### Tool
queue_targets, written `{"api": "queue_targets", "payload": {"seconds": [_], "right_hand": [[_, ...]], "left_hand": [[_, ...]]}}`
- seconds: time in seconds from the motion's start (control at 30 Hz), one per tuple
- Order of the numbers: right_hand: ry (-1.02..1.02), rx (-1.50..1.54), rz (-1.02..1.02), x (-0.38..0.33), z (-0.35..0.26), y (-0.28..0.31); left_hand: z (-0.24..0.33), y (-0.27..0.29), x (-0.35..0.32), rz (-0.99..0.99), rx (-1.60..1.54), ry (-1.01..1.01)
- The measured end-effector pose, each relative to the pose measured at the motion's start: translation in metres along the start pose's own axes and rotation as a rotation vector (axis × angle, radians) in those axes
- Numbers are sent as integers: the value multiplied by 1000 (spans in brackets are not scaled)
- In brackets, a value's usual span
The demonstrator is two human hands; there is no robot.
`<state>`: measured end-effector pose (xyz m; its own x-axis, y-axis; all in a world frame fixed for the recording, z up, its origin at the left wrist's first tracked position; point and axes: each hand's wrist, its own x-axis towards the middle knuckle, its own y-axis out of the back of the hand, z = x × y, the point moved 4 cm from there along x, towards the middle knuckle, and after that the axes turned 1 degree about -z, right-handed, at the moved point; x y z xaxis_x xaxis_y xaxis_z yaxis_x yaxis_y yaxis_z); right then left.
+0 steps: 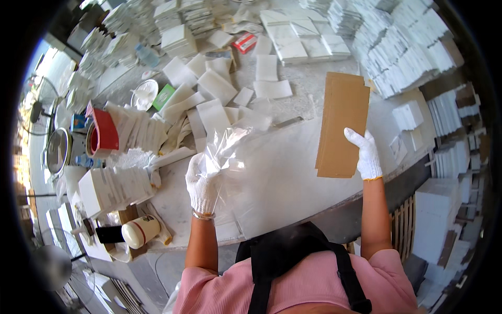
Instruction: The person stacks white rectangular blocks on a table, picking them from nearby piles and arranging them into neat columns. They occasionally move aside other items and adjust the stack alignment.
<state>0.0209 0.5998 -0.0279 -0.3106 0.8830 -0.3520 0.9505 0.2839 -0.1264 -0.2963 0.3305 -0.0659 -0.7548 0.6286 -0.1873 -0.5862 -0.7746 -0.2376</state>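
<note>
Pink ribbed shirt [308, 277] and black straps [345, 269] closest to the lens; dusty worktable [285, 183] beyond. 2 hands out, white knit gloves. Left hand [202, 183]: fingers bent around bunched clear plastic [228, 149], over the table's near left part; exact fingertip placement lost in glare and folds. Right hand [367, 156]: pinching brown cardboard [340, 123] by its right edge, thumb on the upper face, other fingers partly hidden. Cardboard over the table's right side, well apart from the plastic; cannot tell whether it touches the tabletop. Handling, by judgement: cardboard light, fairly stiff, corners likely to crease; best held mid-edge. Plastic nearly weightless, limp, slippery; suits a gathered hold. White foam sheets [217, 86] loose beyond.
</note>
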Motion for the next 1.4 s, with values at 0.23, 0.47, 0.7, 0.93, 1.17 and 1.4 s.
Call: {"api": "queue_targets", "payload": {"seconds": [0.23,0.47,0.7,0.93,1.17,1.4], "right_hand": [[31,191,276,-103,12,143],[174,-4,556,-232,29,308],[265,151,1022,-518,72,393],[465,329,1618,-888,168,396],[472,253,2340,-1160,259,289],[81,306,2645,-1228,290,203]], "left_hand": [[-30,-155,-15,-491,545,65],[-69,-312,-119,-880,318,3],[-97,-382,-298,-1312,351,-77],[-117,-365,-530,-1505,365,-102],[-108,-344,-769,-1809,281,-50],[-78,-321,-1055,-2387,-181,-565]]}}
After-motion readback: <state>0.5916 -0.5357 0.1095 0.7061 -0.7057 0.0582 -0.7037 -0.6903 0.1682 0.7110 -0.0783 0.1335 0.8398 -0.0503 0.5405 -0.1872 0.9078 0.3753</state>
